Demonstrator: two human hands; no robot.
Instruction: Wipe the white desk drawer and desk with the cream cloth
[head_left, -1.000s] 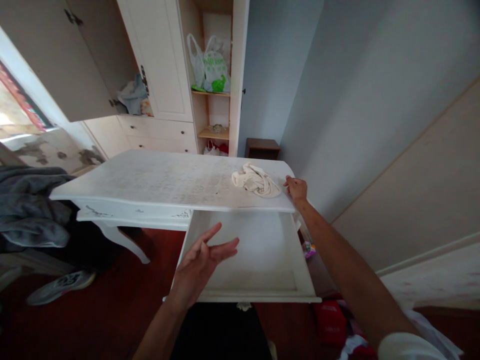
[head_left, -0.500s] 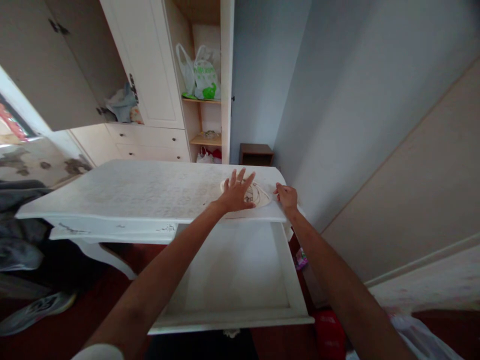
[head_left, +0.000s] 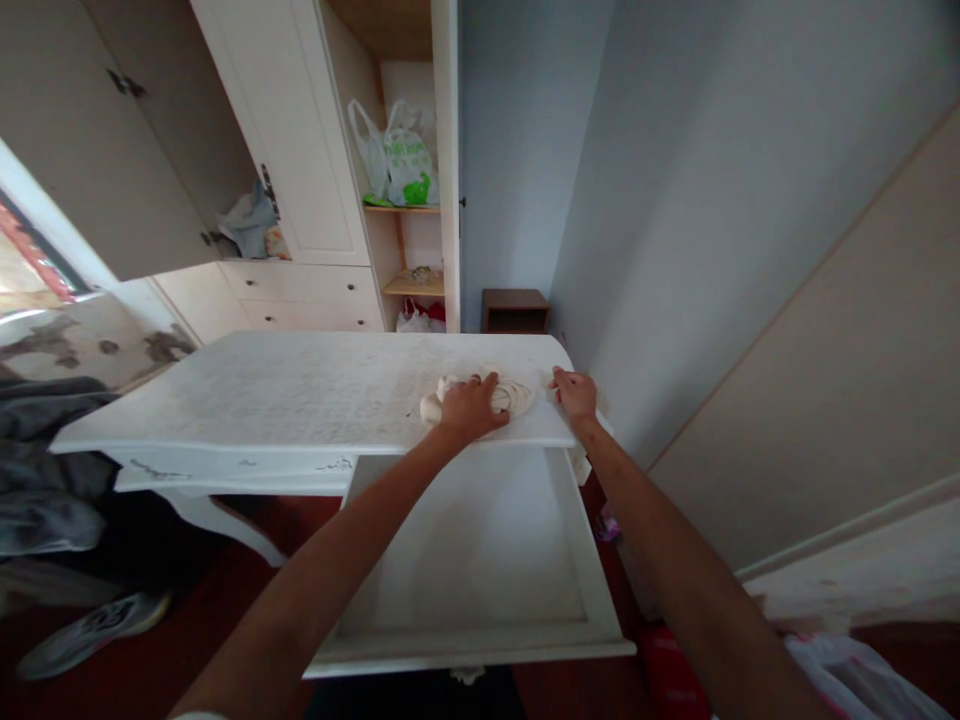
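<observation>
A crumpled cream cloth lies near the right end of a white table. My left hand lies on the cloth with its fingers curled round it. My right hand rests on the table's right front corner, fingers bent over the edge, just right of the cloth. Below the tabletop a white drawer stands pulled out towards me, with nothing showing inside it.
A white wardrobe stands open behind the table, plastic bags on its shelf. A small dark nightstand sits in the corner. Grey clothing is piled at left, a grey shoe on the dark red floor. Blue wall at right.
My left hand rose from over the open drawer, reached the cloth on the tabletop, and its spread fingers have now curled round it. The right hand stayed at the table corner.
</observation>
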